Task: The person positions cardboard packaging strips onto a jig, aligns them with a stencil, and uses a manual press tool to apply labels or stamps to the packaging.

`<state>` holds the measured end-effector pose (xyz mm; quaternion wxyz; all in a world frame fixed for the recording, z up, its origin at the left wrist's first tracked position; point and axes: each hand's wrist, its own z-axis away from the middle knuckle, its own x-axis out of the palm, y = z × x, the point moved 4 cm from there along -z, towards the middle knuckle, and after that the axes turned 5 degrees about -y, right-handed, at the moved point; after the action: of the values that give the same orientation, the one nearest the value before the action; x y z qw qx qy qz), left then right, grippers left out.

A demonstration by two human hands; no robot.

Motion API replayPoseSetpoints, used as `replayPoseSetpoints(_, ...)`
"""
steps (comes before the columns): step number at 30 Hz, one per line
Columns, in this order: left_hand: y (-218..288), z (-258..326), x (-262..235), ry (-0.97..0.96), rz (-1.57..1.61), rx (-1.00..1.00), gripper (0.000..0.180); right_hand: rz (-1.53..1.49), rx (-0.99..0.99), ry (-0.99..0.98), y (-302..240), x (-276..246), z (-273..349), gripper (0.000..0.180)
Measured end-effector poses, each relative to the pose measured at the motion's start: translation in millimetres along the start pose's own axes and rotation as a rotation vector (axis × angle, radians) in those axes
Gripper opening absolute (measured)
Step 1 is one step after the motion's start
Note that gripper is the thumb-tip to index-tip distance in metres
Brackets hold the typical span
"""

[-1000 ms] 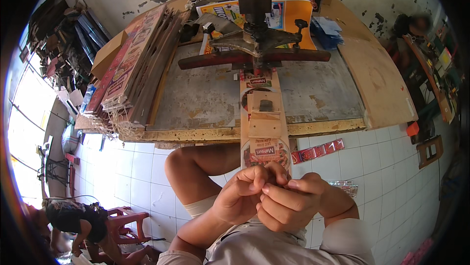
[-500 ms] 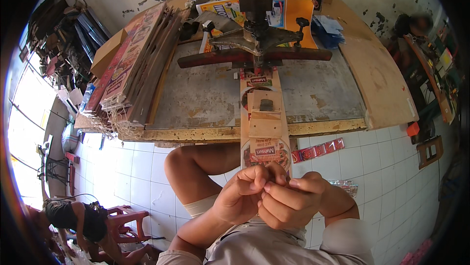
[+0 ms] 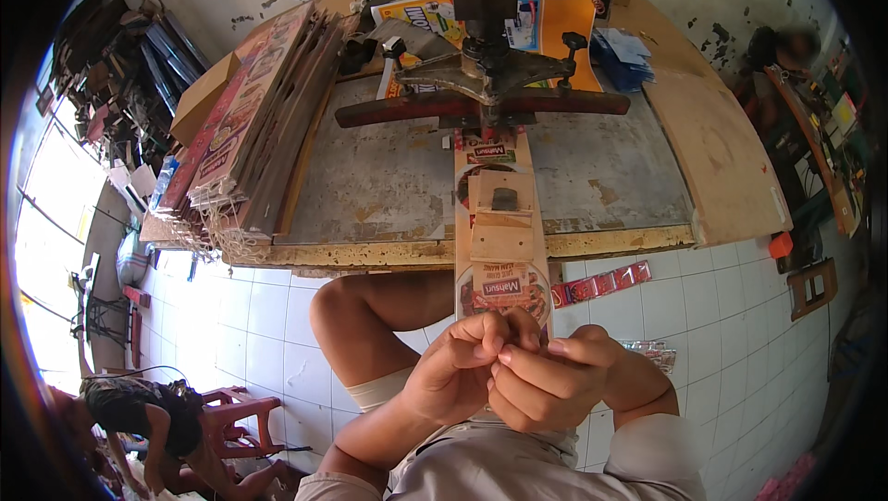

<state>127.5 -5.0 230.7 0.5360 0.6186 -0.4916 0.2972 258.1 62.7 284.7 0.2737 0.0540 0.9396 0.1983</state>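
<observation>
My left hand (image 3: 462, 353) and my right hand (image 3: 553, 373) meet above my lap, fingers closed and fingertips pressed together. Whatever lies between the fingertips is too small or too hidden to make out. Just beyond them a long printed cardboard strip (image 3: 462, 251) runs away from me over the table edge, its near end partly behind my hands. A small wooden block (image 3: 502, 240) with a dark metal piece (image 3: 504, 198) lies on the strip. The strip's far end reaches under a heavy press (image 3: 483, 75) with a wide dark crossbar (image 3: 398, 112).
At left on the worn table (image 3: 379, 177) leans a stack of printed boards (image 3: 250, 103). A brown board (image 3: 717, 149) lies at right, with blue packets (image 3: 622, 57) behind. Red printed strips (image 3: 601, 284) lie on the tiles. A person (image 3: 153, 422) bends beside a red stool (image 3: 236, 418) at lower left.
My hands stay almost still, fingertips still together. The person at lower left has shifted an arm slightly. The strip and wooden block have not moved.
</observation>
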Motion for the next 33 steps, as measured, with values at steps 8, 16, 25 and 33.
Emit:
replayPoseSetpoints(8,-1,1,-3,0.003,-0.003,0.005,0.012,-0.017,0.002,-0.016,-1,0,2,0.017)
replayPoseSetpoints(16,0,0,-1,0.026,0.008,0.009,0.013,-0.017,0.023,-0.019,-1,2,4,0.017)
replayPoseSetpoints(25,-2,1,-6,0.033,0.026,0.017,0.014,0.016,0.030,-0.034,-4,3,7,0.019)
replayPoseSetpoints(33,16,1,-18,0.175,-0.234,0.142,0.018,-0.144,0.192,-0.138,7,4,16,0.023)
